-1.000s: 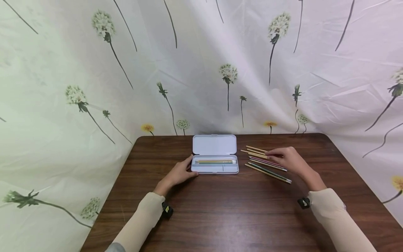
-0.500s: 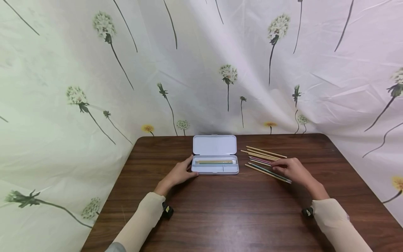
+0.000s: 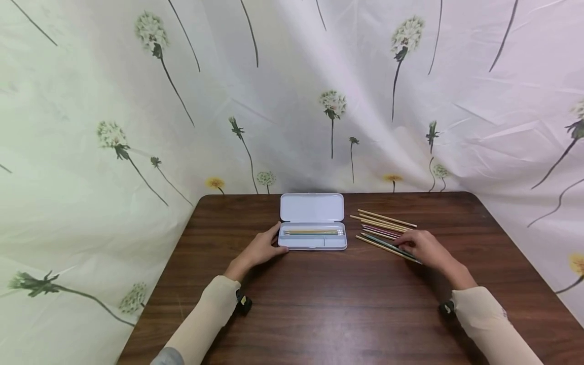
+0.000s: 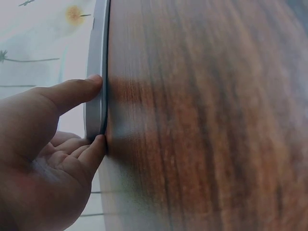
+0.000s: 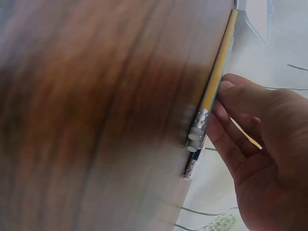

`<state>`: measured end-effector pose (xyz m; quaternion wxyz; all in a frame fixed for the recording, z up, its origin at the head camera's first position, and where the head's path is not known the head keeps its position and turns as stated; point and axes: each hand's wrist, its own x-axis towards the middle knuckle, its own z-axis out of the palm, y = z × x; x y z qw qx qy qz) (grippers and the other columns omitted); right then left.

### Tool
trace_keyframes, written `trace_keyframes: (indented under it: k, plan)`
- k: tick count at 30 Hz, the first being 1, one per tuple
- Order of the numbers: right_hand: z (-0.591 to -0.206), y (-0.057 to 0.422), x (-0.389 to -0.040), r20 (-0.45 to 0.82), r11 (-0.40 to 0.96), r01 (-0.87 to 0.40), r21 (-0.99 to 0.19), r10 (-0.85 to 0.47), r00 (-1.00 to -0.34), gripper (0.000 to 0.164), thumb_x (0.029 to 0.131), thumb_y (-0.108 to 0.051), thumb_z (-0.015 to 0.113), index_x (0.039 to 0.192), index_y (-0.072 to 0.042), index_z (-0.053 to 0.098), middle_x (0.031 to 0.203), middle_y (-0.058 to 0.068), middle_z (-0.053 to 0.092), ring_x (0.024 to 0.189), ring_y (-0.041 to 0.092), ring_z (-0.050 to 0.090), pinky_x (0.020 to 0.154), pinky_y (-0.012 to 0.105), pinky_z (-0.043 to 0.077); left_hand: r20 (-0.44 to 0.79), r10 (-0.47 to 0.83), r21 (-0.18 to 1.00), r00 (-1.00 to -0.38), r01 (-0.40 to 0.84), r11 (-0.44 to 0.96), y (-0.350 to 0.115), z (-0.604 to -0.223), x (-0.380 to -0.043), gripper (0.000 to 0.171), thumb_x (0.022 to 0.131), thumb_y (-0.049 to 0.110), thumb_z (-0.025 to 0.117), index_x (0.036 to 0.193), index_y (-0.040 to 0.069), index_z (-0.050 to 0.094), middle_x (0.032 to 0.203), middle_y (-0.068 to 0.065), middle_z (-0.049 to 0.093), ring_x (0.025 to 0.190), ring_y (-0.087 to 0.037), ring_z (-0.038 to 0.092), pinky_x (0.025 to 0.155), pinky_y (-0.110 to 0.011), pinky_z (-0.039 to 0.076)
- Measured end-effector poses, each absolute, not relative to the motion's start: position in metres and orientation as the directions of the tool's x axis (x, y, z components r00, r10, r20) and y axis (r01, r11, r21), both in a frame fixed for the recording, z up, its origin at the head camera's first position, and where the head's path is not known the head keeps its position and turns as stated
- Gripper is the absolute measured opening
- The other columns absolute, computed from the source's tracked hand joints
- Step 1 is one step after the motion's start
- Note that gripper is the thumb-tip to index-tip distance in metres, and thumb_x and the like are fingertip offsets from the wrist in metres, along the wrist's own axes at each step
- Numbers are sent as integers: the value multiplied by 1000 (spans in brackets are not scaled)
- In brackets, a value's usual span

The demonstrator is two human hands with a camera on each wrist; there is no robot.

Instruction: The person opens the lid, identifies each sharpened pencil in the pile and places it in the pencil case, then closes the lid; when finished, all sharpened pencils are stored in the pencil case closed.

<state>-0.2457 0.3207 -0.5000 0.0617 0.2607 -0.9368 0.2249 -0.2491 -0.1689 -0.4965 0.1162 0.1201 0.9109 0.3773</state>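
Observation:
An open white pencil case [image 3: 335, 243] lies near the table's far edge, with several pencils [image 3: 310, 233] in its long back compartment. My left hand [image 3: 260, 249] holds the case's left end, thumb at the front edge; in the left wrist view the thumb [image 4: 79, 94] and fingertips press its corner. To the right of the case, several loose pencils [image 3: 385, 220] lie on the table. There my right hand [image 3: 429, 248] pinches a green pencil [image 3: 376, 241], which lies beside a yellow pencil [image 5: 219, 67]. The fingertips are partly hidden behind the pencils in the right wrist view.
A brown wooden table [image 3: 319, 304] carries everything. The case's raised lid [image 3: 312, 208] leans back close to the far edge. Behind the table hangs a white curtain [image 3: 292, 126] printed with dandelions.
My right hand has moved from the back pencils toward the front ones, and its fingers are now at the green pencil. My left hand and the case stay in place.

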Motion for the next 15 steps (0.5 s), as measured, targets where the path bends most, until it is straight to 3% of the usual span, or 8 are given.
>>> trace_keyframes:
  k: [6,15]
  plan:
    - [-497,321,-245,200,769,-504,-393,-464,-863,16,92,2,79,104,-8,84,95,3,79,78,7,64,65,29,55,-121,309,711,-943,135,690,-169,-497,-250,89,101,25,76,169,3,23,175,-20,27,152,-35,48,120,-48,47]
    - [-495,320,-244,202,803,-508,-313,-466,-861,14,90,3,77,100,-6,83,87,1,75,77,10,65,66,34,56,-106,314,694,-944,155,703,-168,-498,-250,88,101,24,76,169,1,24,173,-22,29,150,-37,50,119,-49,48]
